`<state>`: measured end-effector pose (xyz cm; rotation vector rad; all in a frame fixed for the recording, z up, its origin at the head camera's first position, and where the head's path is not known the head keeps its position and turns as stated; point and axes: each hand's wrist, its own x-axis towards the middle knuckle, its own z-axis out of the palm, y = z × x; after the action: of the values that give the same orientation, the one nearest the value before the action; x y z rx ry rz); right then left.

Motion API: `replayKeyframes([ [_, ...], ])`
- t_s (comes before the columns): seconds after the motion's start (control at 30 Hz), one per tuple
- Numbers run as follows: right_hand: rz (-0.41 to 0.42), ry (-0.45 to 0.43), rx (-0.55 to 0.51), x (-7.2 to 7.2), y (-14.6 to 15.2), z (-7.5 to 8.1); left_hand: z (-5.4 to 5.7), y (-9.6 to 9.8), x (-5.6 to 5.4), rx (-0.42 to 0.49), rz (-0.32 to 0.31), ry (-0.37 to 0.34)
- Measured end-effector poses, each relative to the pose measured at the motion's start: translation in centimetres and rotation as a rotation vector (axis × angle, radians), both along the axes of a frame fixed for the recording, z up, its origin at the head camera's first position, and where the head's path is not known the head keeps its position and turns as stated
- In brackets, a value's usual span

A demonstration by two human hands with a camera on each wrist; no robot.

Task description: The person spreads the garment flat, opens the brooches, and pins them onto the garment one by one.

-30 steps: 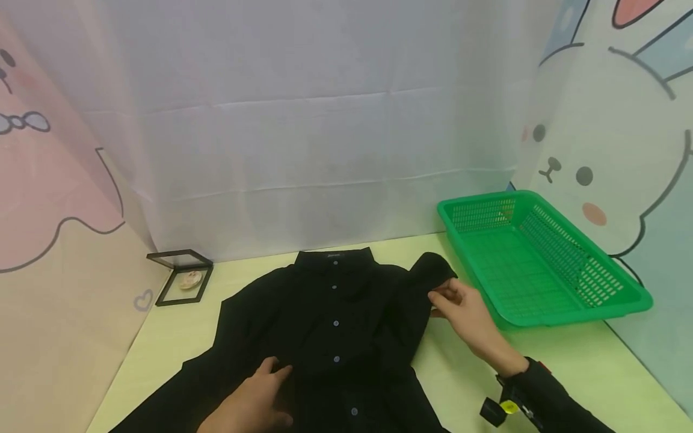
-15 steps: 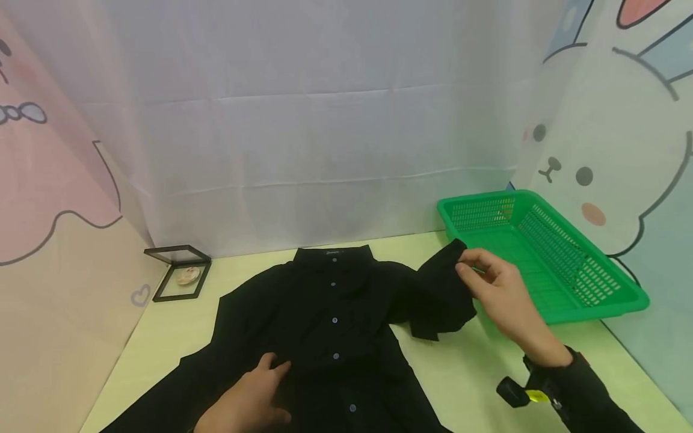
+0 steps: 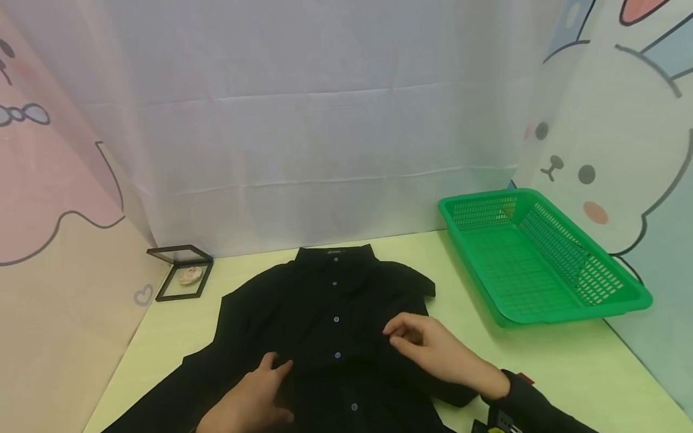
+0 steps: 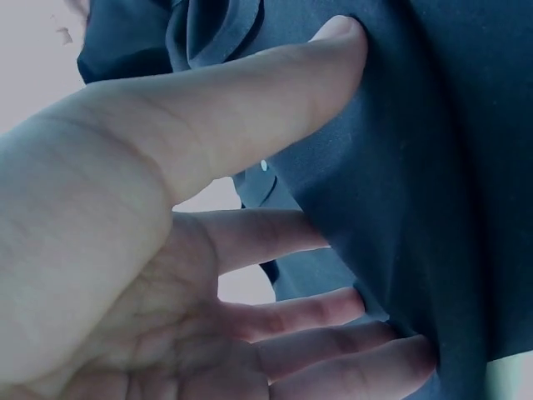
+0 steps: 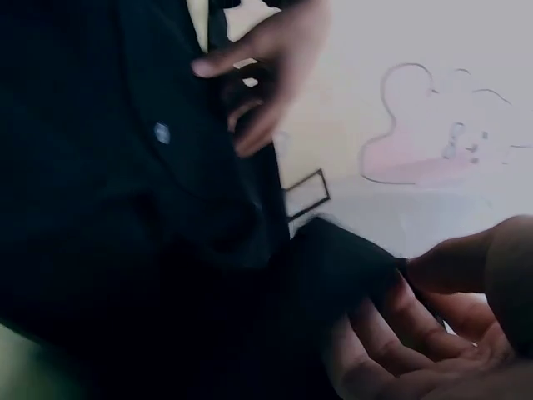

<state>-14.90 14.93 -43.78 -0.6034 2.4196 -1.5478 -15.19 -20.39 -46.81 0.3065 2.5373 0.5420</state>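
A black button-up shirt (image 3: 314,313) lies front up, its collar toward the back. My left hand (image 3: 249,394) rests on its front, left of the buttons. In the left wrist view, the thumb (image 4: 275,92) lies along the dark cloth, with the other fingers extended and their tips at a fold. My right hand (image 3: 433,349) is over the other side of the shirt. Its thumb and fingers pinch the black sleeve cloth (image 5: 333,258), as the right wrist view shows. Part of the sleeve (image 3: 460,394) shows below the right wrist.
A green plastic basket (image 3: 541,276) stands at the back right. At the back left is a small black-framed case (image 3: 181,296), its lid raised, with a pale round item (image 3: 190,275) inside. Printed fabric walls surround the pale yellow table (image 3: 146,355).
My right hand first moved outward to the right with the sleeve, spreading it beside the shoulder. It then came inward and down over the shirt's front. My left hand has stayed in place.
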Motion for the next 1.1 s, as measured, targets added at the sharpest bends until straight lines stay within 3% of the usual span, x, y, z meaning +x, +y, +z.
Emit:
replayKeyframes([
  [0.13,0.083,-0.039,0.038,0.4,-0.1,-1.1,0.0,0.1,0.0,-0.001,0.007,0.003],
  [0.4,0.076,0.105,0.307,0.5,4.2,-2.3,-0.2,0.2,0.0,-0.002,0.008,0.001],
  [0.57,0.179,0.054,0.389,1.4,6.9,-3.0,-0.1,0.2,-0.1,-0.024,0.022,0.005],
  [0.63,0.185,0.037,0.420,1.8,7.7,-3.2,-0.1,0.2,-0.2,-0.025,0.025,0.002],
  [0.87,0.021,0.067,0.535,3.1,10.2,-4.2,-0.2,0.4,-0.1,-0.023,0.025,-0.001],
  [0.97,-0.049,-0.010,0.585,3.3,12.1,-4.1,-0.2,0.4,-0.1,-0.021,0.021,0.001],
  [1.1,-0.144,-0.117,0.749,3.7,15.0,-3.8,-0.2,0.5,-0.1,-0.015,0.024,-0.002],
])
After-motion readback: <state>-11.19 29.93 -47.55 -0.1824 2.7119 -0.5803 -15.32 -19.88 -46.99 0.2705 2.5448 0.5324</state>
